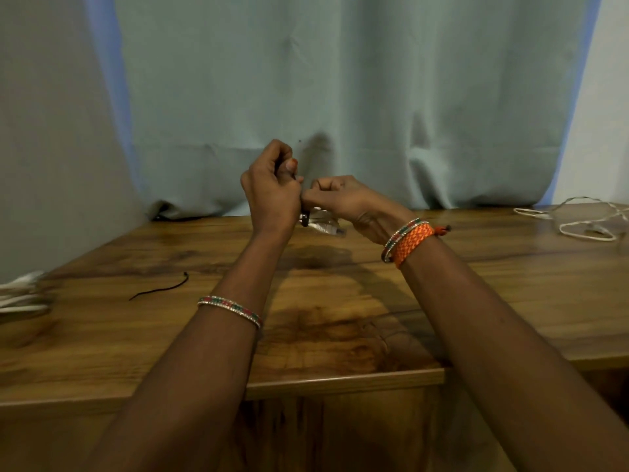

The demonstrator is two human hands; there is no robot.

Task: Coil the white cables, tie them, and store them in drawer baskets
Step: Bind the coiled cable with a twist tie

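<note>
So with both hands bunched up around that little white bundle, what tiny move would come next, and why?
Probably pulling the black tie snug. The left hand and right hand both pinch at the coiled white cable, held above the table, with a dark loop showing between them, so the tying seems unfinished. A spare black tie and a loose white cable wait on the table.
</note>
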